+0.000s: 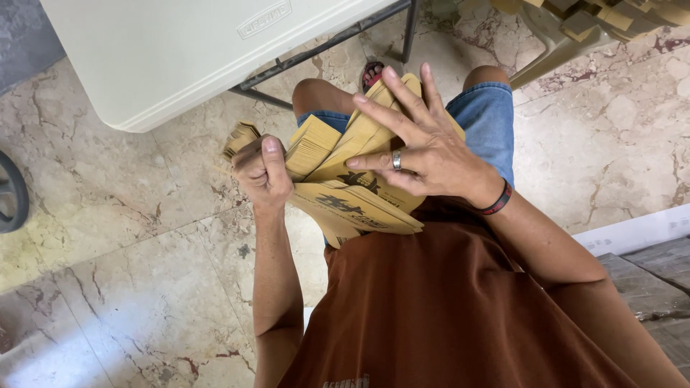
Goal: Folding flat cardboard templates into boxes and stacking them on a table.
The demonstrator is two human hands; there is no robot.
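Note:
On my lap lies a thick stack of yellow paper envelopes [338, 154] with black print, fanned out across my knees. My left hand [262, 171] is closed around the stack's left end, thumb on top. My right hand [420, 140], wearing a ring and a dark wristband, lies spread flat on the upper envelopes, fingers pointing away from me and pressing them down. Several lower envelopes [359, 210] splay out toward my brown shirt.
A white folding table [180, 57] with dark metal legs stands ahead at the upper left. Marble floor [122, 237] spreads to the left. More yellow folded pieces [618, 18] pile at the upper right. Grey boards [654, 273] sit at the right edge.

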